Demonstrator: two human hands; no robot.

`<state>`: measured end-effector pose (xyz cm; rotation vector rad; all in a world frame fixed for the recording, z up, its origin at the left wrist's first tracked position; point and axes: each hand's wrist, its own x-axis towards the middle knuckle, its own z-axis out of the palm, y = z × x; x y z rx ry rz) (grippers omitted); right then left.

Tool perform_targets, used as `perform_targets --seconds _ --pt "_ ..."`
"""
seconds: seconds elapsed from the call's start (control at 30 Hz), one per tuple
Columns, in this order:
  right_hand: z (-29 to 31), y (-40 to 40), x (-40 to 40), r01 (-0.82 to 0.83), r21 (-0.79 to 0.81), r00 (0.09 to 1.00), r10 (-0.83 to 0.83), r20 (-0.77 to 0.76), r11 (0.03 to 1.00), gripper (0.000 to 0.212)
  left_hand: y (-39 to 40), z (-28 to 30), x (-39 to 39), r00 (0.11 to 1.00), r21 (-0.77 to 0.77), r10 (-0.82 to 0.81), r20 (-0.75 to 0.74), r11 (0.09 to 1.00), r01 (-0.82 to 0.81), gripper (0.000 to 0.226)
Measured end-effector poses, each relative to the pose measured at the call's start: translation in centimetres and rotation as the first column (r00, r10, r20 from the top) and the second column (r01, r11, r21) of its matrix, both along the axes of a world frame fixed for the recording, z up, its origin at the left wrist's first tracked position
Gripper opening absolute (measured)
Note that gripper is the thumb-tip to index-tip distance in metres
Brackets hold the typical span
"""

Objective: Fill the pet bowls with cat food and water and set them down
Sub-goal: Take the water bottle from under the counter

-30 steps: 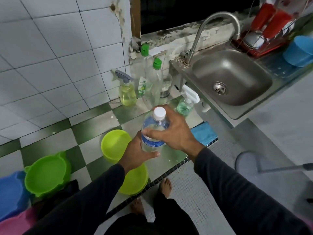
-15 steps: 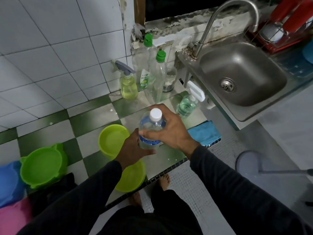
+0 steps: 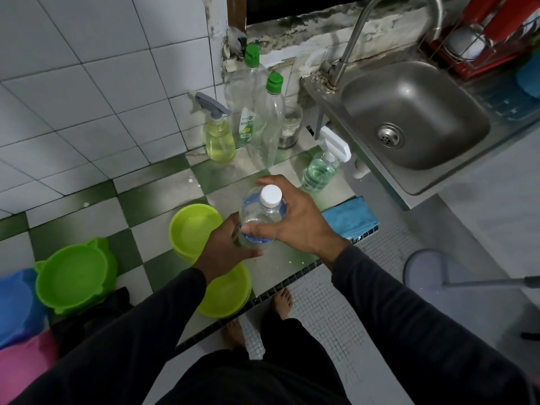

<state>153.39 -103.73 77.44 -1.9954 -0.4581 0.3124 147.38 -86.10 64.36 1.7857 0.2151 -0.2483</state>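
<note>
Since a second ago the water bottle (image 3: 261,219) has sunk a little toward the worktop (image 3: 157,200) and the view has dipped with it, while both hands have kept their grip and the white cap (image 3: 271,195) has stayed on. The bottle stands upright, its long axis nearly vertical with the cap toward the camera, its base hidden behind the hands, so whether it rests on the tiles cannot be told. The right hand (image 3: 295,220) wraps the shoulder from the right side, fingers curled round the clear plastic just under the cap; the left hand (image 3: 225,249) cups the lower body from the left, thumb stretched along the front. Just left of the bottle sits the yellow-green bowl (image 3: 194,226), seemingly holding a little water, and a second bowl (image 3: 226,290) lies nearer the worktop's edge, partly under the left forearm. Judging from this, the cap must come off before any pour, and the right hand, closest to it, is the likely one to twist while the left steadies. Farther left a green pet dish (image 3: 73,276) waits beside blue and pink containers. Behind stand a yellow spray bottle (image 3: 219,138), two green-capped bottles and a green-liquid sprayer (image 3: 320,171); a blue cloth (image 3: 350,217) and the steel sink (image 3: 415,115) lie to the right.
</note>
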Motion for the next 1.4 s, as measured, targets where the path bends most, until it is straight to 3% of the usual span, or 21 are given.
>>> perform_targets --seconds 0.47,0.93,1.1,1.27,1.4 --pt "0.5 0.0 -0.4 0.020 -0.027 0.999 -0.021 -0.028 0.999 0.077 0.2 0.2 -0.5 1.000 0.013 -0.013 -0.010 1.000 0.014 0.057" --pt "0.9 -0.1 -0.5 0.036 -0.097 0.999 -0.038 -0.020 0.995 0.092 1.0 1.0 -0.8 0.998 0.089 -0.062 0.016 0.994 0.060 0.062" --pt "1.4 -1.1 -1.8 0.081 -0.097 0.996 -0.083 -0.024 0.992 0.083 1.1 2.2 -1.8 0.998 0.098 -0.044 0.042 0.994 0.040 0.070" --pt "1.2 -2.5 -4.3 0.136 -0.135 0.986 -0.147 -0.076 0.981 0.085 2.0 3.1 -3.4 0.997 0.206 -0.068 0.046 0.977 0.057 0.086" --pt "0.6 -3.7 -6.1 0.153 -0.264 0.975 -0.189 -0.118 0.952 0.094 2.1 5.1 -4.6 0.989 0.371 -0.109 0.100 0.926 0.065 0.085"
